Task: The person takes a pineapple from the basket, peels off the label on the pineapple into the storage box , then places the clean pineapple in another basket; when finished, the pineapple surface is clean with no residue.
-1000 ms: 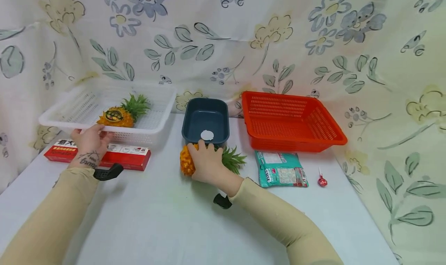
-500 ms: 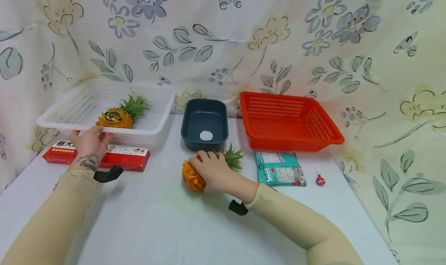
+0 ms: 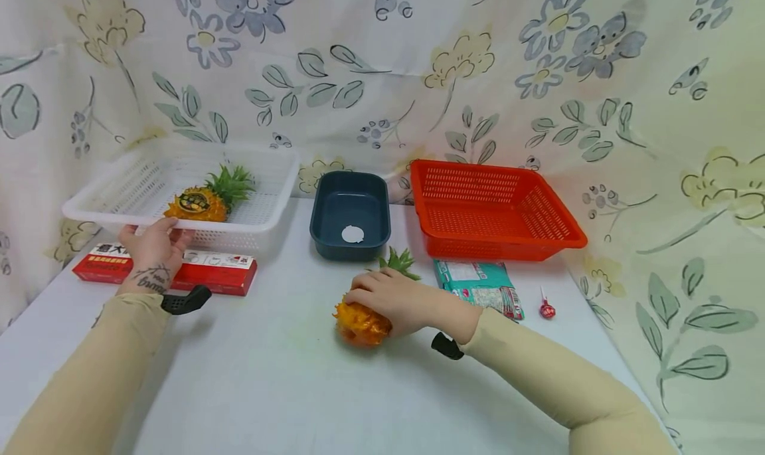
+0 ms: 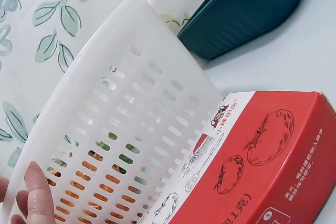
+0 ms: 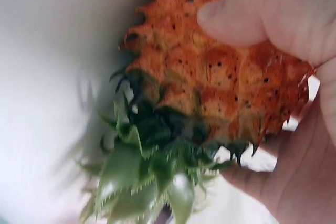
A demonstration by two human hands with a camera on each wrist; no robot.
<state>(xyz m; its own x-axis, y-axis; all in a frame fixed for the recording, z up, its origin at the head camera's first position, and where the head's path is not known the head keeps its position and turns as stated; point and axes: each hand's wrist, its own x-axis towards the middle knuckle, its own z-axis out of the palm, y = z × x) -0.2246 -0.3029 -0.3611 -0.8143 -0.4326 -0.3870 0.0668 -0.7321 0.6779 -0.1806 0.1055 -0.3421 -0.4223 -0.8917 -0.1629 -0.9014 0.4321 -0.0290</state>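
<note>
My right hand (image 3: 397, 299) grips a small orange pineapple (image 3: 361, 325) over the middle of the table, its green crown pointing away. In the right wrist view the thumb lies across the spiky skin of the pineapple (image 5: 210, 72), with fingers round the far side. At the left, my left hand (image 3: 155, 249) holds the front rim of a white plastic basket (image 3: 263, 228). The left wrist view shows its fingers (image 4: 39, 195) at the rim. A second pineapple (image 3: 200, 204), with a dark label, lies inside this basket.
A red and white box (image 3: 215, 272) lies in front of the white basket. A dark blue tub (image 3: 349, 250) stands at the centre back, a red basket (image 3: 496, 246) right of it. Nearer are a teal packet (image 3: 478, 282) and a red lollipop (image 3: 546, 310).
My right hand has drawn the pineapple from the dark tub's front toward me and to the right, turning it. My left hand stays at the white basket's rim.
</note>
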